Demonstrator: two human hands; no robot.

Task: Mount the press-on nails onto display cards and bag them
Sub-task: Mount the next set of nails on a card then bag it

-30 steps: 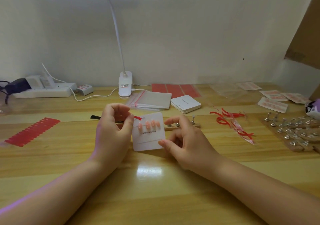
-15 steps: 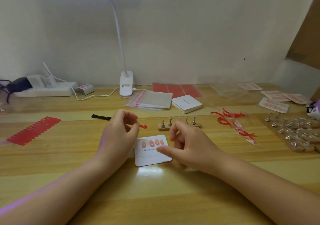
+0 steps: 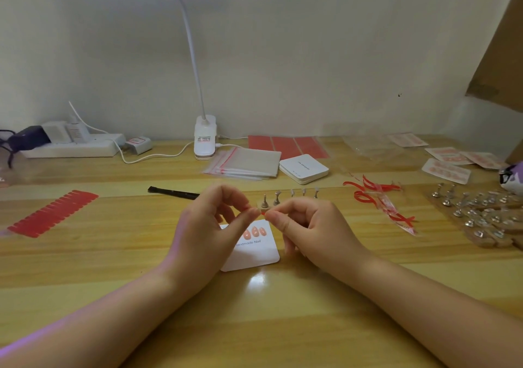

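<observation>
A small red adhesive strip (image 3: pixel 263 213) is pinched between the fingertips of the left hand (image 3: pixel 210 236) and the right hand (image 3: pixel 310 227), above a white square display card (image 3: pixel 256 250) bearing pink press-on nails (image 3: pixel 254 231), laid flat on the wooden desk (image 3: pixel 254 311).

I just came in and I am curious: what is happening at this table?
A person is mounting press-on nails. The left hand and right hand together pinch a small red strip just above a white display card, which lies flat on the wooden table with pink nails already on it. Clear bags wait behind, unused.
</observation>
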